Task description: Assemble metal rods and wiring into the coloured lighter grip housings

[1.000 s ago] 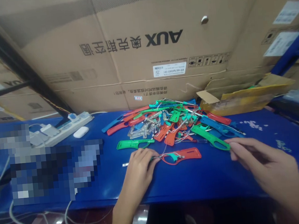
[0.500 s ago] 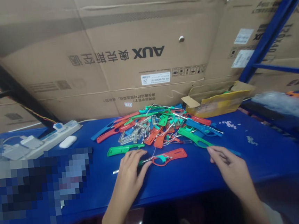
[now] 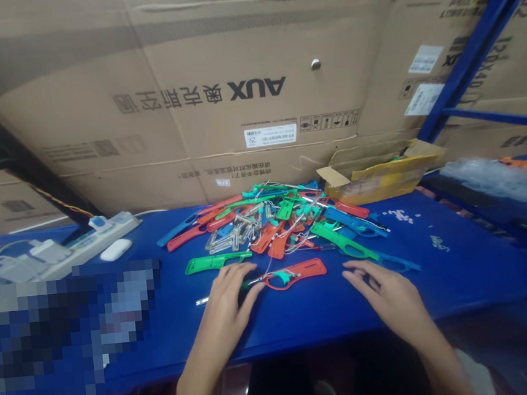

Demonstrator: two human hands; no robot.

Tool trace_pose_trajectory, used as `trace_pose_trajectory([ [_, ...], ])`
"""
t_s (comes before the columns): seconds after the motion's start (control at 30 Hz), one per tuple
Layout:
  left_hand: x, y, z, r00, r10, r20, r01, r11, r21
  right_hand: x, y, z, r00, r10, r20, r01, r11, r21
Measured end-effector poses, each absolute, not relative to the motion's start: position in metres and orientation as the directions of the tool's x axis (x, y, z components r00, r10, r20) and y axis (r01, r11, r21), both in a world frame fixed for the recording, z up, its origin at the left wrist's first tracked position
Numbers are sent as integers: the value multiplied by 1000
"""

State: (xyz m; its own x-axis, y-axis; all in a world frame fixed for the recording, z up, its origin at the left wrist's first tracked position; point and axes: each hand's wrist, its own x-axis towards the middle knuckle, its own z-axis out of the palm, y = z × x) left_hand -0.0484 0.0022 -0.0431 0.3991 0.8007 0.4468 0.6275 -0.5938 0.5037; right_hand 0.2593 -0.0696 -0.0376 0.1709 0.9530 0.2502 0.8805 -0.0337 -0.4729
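My left hand (image 3: 230, 299) is closed around the metal barrel of a red long-nosed lighter (image 3: 313, 267), whose tip sticks out to the left of the fingers. The lighter's handle half lies on the table, with a green trigger (image 3: 283, 276) and thin white wires in it. My right hand (image 3: 384, 288) hovers to the right of the red handle, its fingers loosely bent and apart, with nothing in them. Just behind the left hand lies a green handle shell (image 3: 204, 263). Farther back is a pile of lighter parts (image 3: 267, 237): red, green and blue shells, clear pieces and wires.
An opened cardboard box (image 3: 382, 178) with yellow tape stands at the back right. A power strip (image 3: 96, 240) and a white mouse-like object (image 3: 115, 250) are at the left. Small white bits (image 3: 401, 215) lie on the blue table (image 3: 302, 323). Large cartons (image 3: 186, 56) wall off the back.
My right hand has moved left, away from the green and blue shells and closer to the red lighter. My left hand keeps its place on the barrel. The view has shifted slightly.
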Motion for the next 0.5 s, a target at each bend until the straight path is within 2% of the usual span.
trace_pose_trajectory([
  [0.13,-49,3,-44,416,798,436,605,-600,523,254,-72,-45,109,945,307,953,-12,-302],
  [0.2,-49,5,-44,435,788,435,601,-614,512,253,-74,-47,67,941,332,966,22,-257],
  [0.3,-48,7,-45,471,767,436,587,-641,494,254,-77,-48,28,939,342,962,69,-266],
  [0.5,-48,8,-46,464,753,466,564,-657,501,256,-77,-48,52,938,343,954,55,-296],
])
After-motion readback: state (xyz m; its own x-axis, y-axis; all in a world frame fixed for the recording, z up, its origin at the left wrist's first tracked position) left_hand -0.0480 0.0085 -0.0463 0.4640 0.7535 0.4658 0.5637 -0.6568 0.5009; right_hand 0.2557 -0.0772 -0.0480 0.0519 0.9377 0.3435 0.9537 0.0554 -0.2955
